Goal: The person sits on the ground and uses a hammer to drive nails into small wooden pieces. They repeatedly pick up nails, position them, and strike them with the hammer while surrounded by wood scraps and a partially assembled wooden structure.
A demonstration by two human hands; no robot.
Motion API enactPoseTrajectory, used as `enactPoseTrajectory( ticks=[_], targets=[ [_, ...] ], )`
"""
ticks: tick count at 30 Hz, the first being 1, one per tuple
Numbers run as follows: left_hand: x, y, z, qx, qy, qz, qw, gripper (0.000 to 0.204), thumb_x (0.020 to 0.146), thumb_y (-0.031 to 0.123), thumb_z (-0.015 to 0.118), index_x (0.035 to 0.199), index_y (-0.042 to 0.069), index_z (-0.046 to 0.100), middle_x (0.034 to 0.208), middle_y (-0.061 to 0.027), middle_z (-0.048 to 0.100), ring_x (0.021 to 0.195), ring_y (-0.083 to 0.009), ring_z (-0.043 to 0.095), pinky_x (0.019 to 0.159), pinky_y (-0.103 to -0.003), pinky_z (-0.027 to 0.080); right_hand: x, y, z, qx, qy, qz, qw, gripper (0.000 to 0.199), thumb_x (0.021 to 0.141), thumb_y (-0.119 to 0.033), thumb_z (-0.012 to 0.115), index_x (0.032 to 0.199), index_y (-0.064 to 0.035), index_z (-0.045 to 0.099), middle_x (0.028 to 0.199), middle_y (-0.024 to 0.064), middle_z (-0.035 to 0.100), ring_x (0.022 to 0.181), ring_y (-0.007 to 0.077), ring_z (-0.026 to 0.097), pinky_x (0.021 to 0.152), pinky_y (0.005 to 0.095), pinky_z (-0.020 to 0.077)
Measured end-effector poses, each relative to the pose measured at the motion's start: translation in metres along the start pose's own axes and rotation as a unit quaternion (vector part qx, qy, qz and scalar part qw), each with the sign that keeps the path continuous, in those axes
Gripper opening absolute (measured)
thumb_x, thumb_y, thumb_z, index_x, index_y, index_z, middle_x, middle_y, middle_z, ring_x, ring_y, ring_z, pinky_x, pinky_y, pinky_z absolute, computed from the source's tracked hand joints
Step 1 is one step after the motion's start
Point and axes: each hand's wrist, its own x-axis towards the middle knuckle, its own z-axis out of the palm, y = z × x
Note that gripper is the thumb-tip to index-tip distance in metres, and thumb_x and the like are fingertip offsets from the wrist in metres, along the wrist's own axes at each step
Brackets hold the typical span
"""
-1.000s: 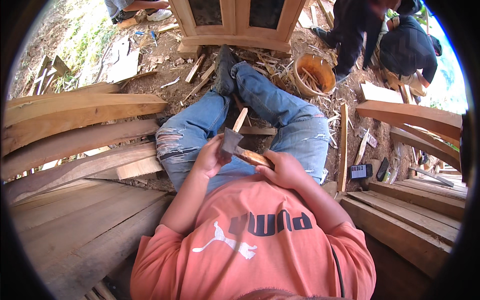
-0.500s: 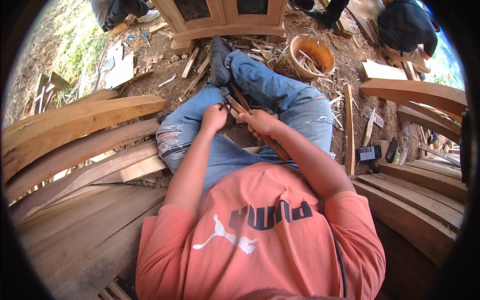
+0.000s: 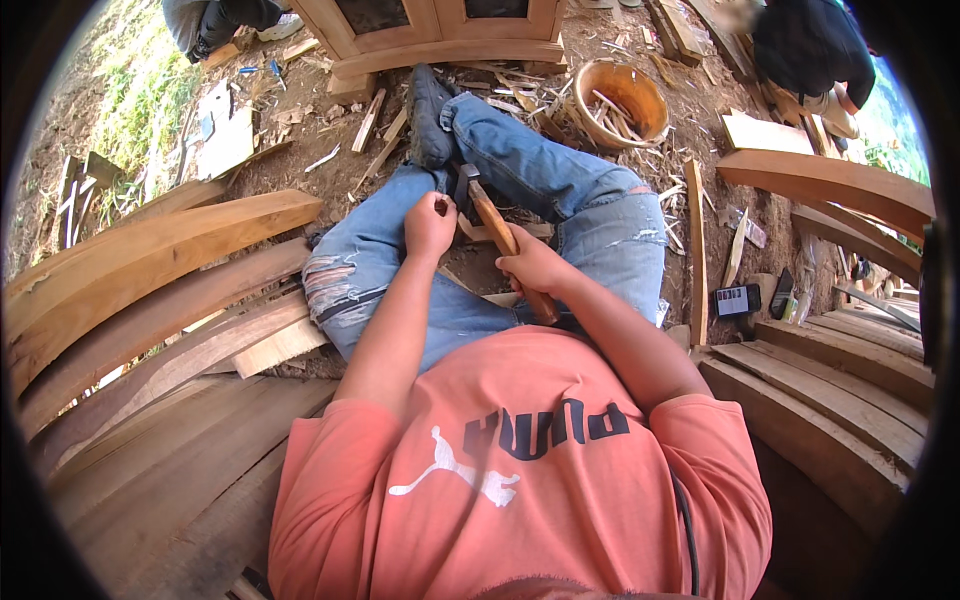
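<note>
Between the knees of the seated person in torn blue jeans (image 3: 560, 200), the work sits low over the dirt ground: the right hand (image 3: 530, 268) is wrapped tight round the brown wooden handle of a hammer (image 3: 497, 228), whose dark metal head (image 3: 463, 180) points away toward the shoe, while the left hand (image 3: 430, 225) is curled into a loose fist just beside that head, pinching something too small to make out, possibly a nail or a small chisel. A pale offcut of wood (image 3: 480, 236) lies under the handle between the legs. Long curved pale wooden planks (image 3: 150, 260) are stacked to the left, more curved boards (image 3: 830, 185) to the right, and a round orange bucket of wood scraps (image 3: 615, 100) stands beyond the right knee, near a wooden cabinet base (image 3: 440, 45). The chief risk, as I judge it, is to the left fingers: they sit so near the hammer head that a glancing or slightly off blow would land on them. The offcut also rests loose, with nothing clamping it, so it may skid or tip under a strike and send the head toward the thigh.
</note>
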Motion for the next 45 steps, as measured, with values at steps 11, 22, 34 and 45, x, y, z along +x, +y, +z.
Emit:
enactPoseTrajectory(
  ticks=[11, 22, 34, 45],
  targets=[
    [-0.003, 0.017, -0.009, -0.027, 0.007, 0.011, 1.000, 0.017, 0.098, 0.016, 0.077, 0.096, -0.001, 0.073, 0.087, -0.0202, 0.078, 0.083, -0.0385, 0.078, 0.074, -0.047, 0.059, -0.009, 0.001, 0.009, -0.200, 0.087, -0.058, 0.974, 0.074, 0.103, -0.017, 0.067, 0.169, -0.0059, 0.035, 0.128, 0.0316, 0.072, 0.100, 0.0397, 0.078, 0.085, 0.0481, 0.0620],
    [0.000, 0.020, -0.001, -0.050, 0.021, 0.027, 0.998, 0.016, 0.097, 0.015, 0.078, 0.095, -0.001, 0.072, 0.089, -0.0231, 0.077, 0.083, -0.0438, 0.076, 0.073, -0.050, 0.058, 0.005, 0.034, 0.003, -0.264, 0.160, -0.178, 0.934, 0.071, 0.103, -0.016, 0.068, 0.168, -0.0095, 0.039, 0.122, 0.0274, 0.074, 0.095, 0.0368, 0.078, 0.084, 0.0462, 0.0612],
    [-0.002, -0.002, 0.004, -0.029, 0.020, 0.040, 0.999, 0.013, 0.095, 0.011, 0.076, 0.095, 0.001, 0.069, 0.093, -0.0214, 0.077, 0.090, -0.0441, 0.075, 0.077, -0.052, 0.058, -0.012, 0.001, 0.012, -0.230, 0.128, -0.099, 0.960, 0.072, 0.103, -0.016, 0.068, 0.168, -0.0095, 0.037, 0.123, 0.0281, 0.074, 0.101, 0.0381, 0.077, 0.089, 0.0470, 0.0603],
    [0.000, 0.001, 0.006, -0.018, 0.020, 0.044, 0.999, 0.013, 0.095, 0.012, 0.078, 0.099, 0.001, 0.073, 0.095, -0.0223, 0.078, 0.091, -0.0448, 0.075, 0.079, -0.052, 0.059, -0.004, 0.001, 0.018, -0.241, 0.137, -0.141, 0.950, 0.072, 0.102, -0.016, 0.066, 0.167, -0.0072, 0.036, 0.136, 0.0356, 0.069, 0.131, 0.0506, 0.065, 0.111, 0.0525, 0.0513]
  ],
)
